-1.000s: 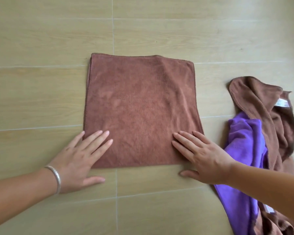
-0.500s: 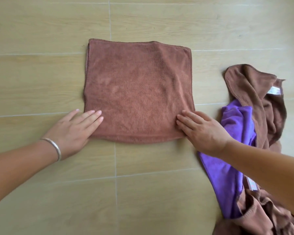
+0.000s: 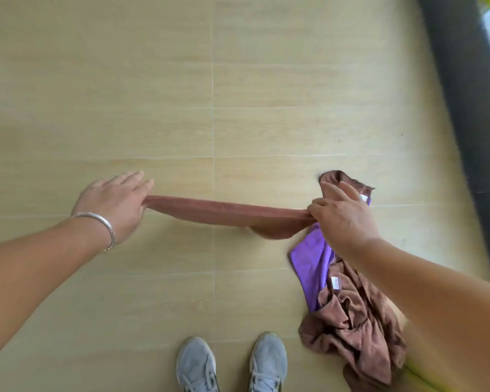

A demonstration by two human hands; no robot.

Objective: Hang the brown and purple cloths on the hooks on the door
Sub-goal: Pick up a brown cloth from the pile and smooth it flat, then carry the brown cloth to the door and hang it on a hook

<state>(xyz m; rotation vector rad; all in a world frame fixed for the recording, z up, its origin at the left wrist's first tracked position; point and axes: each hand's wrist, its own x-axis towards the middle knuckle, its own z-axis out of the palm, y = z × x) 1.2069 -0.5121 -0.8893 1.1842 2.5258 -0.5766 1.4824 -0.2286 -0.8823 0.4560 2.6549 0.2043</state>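
Head view is filled by tiled floor (image 3: 153,80), seen from standing height, with two grey shoes (image 3: 232,363) at the bottom edge. A brown cloth (image 3: 227,212) is held stretched between the two hands, clear of the floor, its long axis running left to right across the view. Its left end is pinched under the left hand (image 3: 116,203), whose fingers are otherwise seen extended; a bracelet (image 3: 101,226) is worn on that wrist. Its right end is gripped by the right hand (image 3: 343,219), thumb and forefinger closed on the fabric, the other fingers lifted. A slack fold is seen sagging just left of the right hand.

A purple cloth (image 3: 311,261) is left on the floor directly beneath the right forearm, tangled with a heap (image 3: 357,321) of more brown cloth. It is therefore far nearer the right hand than the left.

No door or hooks can be seen; only a dark strip (image 3: 470,123) is visible at the upper right. The held cloth is judged ready to be carried, while the purple one has yet to be picked up.
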